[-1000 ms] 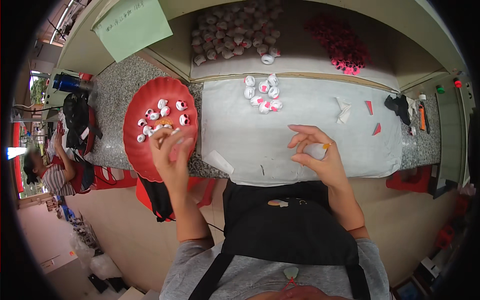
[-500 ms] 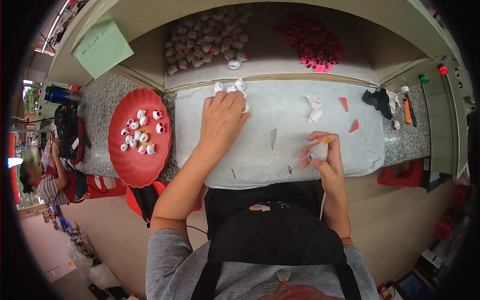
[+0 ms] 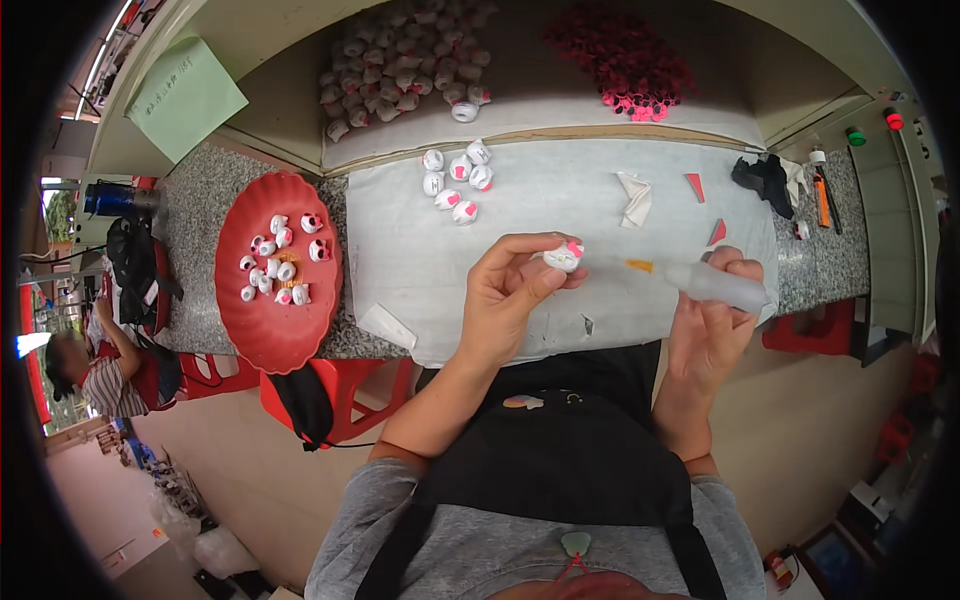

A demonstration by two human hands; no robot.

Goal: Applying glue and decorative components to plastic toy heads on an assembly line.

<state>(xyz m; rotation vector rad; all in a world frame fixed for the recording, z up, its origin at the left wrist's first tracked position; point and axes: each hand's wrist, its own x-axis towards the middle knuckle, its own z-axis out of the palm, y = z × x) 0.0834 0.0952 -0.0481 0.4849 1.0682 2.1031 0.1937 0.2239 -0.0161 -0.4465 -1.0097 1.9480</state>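
Observation:
My left hand (image 3: 498,305) pinches a small white cat-like figurine head (image 3: 562,259) with a pink patch between thumb and fingers, over the middle of the paper. Opposite it, my right hand (image 3: 708,335) grips a translucent squeeze bottle (image 3: 718,284), slightly blurred. The bottle's amber tip points left toward the figurine head, with a gap between them. Several more white-and-pink heads (image 3: 460,170) lie in a loose group on the paper beyond my left hand. At the left, a red scalloped plate (image 3: 240,325) carries several finished-looking heads, two of them with dark pink parts.
White paper (image 3: 560,190) covers the worktop. On the shelf behind lie a pile of white heads (image 3: 400,70) and a heap of small pink pieces (image 3: 640,80). A crumpled tissue (image 3: 635,198), black cloth (image 3: 760,182) and orange tool (image 3: 823,208) lie rightward. Another person (image 3: 110,375) sits far left.
My left hand has come back from the group of heads with one head, toward the middle. My right hand has moved right, turning the bottle so its tip faces left.

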